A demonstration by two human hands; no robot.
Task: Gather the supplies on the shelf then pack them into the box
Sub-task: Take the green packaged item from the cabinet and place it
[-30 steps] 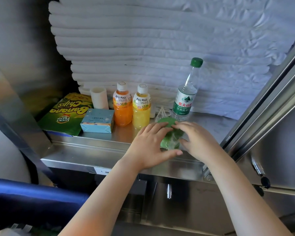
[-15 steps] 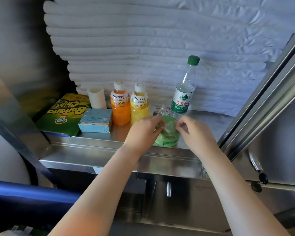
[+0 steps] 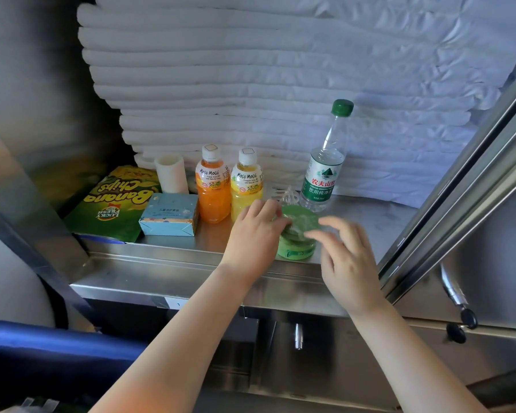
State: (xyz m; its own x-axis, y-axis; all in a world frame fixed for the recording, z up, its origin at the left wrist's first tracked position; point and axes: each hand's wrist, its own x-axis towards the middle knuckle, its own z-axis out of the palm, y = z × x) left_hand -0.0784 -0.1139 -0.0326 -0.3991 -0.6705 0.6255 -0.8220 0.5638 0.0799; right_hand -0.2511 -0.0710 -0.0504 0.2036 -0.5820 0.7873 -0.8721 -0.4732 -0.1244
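While gathering is underway, I record left grip [image 3: 255, 234] pinching the round green plastic-wrapped tub [image 3: 301, 223], right grip [image 3: 347, 260] apart at its four o'clock; next likely: clamp, lift.

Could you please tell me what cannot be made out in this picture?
Head view:
- Box: outside the frame.
- Left hand grip on the green tub: hidden by the hand's own back.
- Right hand: fingers motion-blurred; contact with the tub unclear.
- Clear plastic item behind the tub: partly covered, too small.
- Water bottle fine print: too small.
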